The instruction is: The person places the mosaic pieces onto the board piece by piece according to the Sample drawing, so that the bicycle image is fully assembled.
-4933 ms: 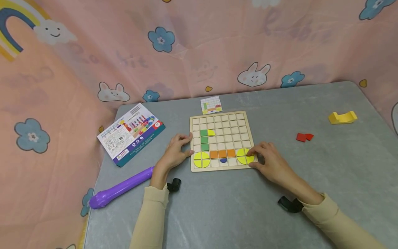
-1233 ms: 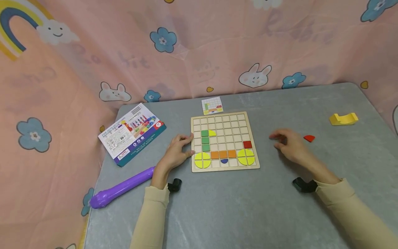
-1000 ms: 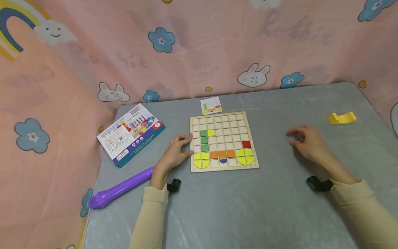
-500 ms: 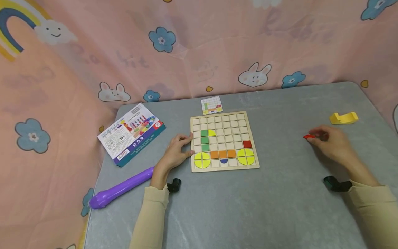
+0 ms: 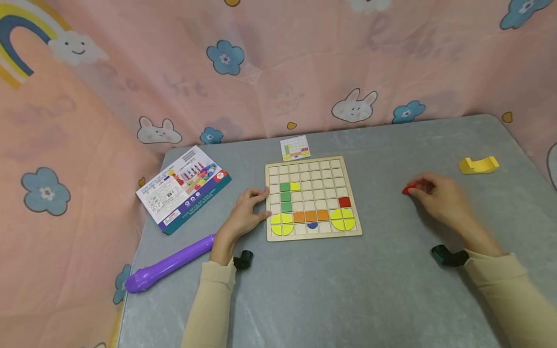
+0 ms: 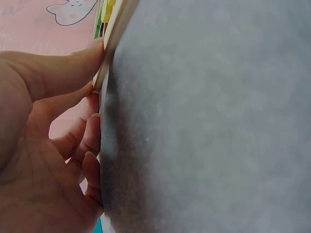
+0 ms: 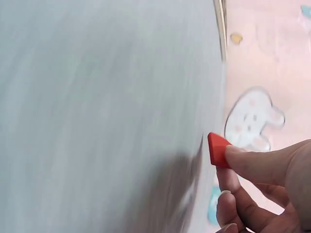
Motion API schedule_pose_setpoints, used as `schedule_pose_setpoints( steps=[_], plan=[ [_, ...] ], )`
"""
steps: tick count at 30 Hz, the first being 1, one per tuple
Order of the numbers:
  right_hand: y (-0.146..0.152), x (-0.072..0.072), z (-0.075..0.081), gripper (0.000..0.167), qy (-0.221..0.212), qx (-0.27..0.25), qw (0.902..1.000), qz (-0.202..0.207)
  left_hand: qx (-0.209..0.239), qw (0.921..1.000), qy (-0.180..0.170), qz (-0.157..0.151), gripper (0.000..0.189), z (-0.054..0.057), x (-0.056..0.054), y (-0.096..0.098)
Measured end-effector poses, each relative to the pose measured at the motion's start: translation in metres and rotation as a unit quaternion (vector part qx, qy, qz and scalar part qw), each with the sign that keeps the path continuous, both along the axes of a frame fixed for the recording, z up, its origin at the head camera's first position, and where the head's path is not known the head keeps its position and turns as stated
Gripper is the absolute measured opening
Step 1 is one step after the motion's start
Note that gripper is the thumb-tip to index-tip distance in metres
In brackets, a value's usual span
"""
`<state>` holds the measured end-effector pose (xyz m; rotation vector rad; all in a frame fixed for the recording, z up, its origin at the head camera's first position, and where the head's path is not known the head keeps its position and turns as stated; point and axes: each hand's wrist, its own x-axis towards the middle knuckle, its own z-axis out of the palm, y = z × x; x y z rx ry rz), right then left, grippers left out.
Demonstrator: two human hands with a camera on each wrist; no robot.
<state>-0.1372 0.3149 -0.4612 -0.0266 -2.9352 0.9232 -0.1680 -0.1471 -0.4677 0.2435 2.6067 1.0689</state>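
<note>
My right hand (image 5: pixel 440 199) pinches a red quarter-circle tile (image 5: pixel 407 190) between thumb and fingers over the table, right of the wooden grid board (image 5: pixel 325 183). The right wrist view shows the tile's curved edge, with its rear part covered by the thumb. At the board's left edge, thumb and fingertips of my left hand (image 5: pixel 243 211) touch the rim, spread apart. On the board lie several green squares (image 5: pixel 285 196), a yellow quarter piece (image 5: pixel 295 186), orange squares (image 5: pixel 311 216), a blue half-circle (image 5: pixel 312 225), a red square (image 5: pixel 344 202) and two yellow circles made of quarters.
Behind the board lies a small pattern card (image 5: pixel 295 148). A printed box (image 5: pixel 184 188) and a purple stick (image 5: pixel 169 263) are at left. A yellow curved block (image 5: pixel 478 165) stands at far right. Patterned pink cloth (image 5: pixel 270 72) hangs behind the grey table (image 5: pixel 326 290).
A red square was set above the right yellow circle. My right hand then reached right, picked up the red quarter-circle tile and has moved back left with it. The left hand stayed put.
</note>
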Motion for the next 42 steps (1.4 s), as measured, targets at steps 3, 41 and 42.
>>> schedule_pose_setpoints(
  steps=[3,41,42],
  plan=[
    [-0.024,-0.005,-0.001,0.013,0.001,-0.012,0.9999,0.012,0.001,1.0,-0.003,0.004,0.069,-0.001,0.0,-0.001],
    [-0.136,-0.027,-0.003,0.004,-0.043,-0.08,0.9832,0.158,0.0,1.0,0.003,-0.002,0.068,0.0,-0.001,0.002],
    [-0.136,-0.027,-0.003,0.004,-0.045,-0.081,0.9833,0.156,-0.001,1.0,0.002,-0.002,0.068,0.0,-0.001,0.002]
  ],
)
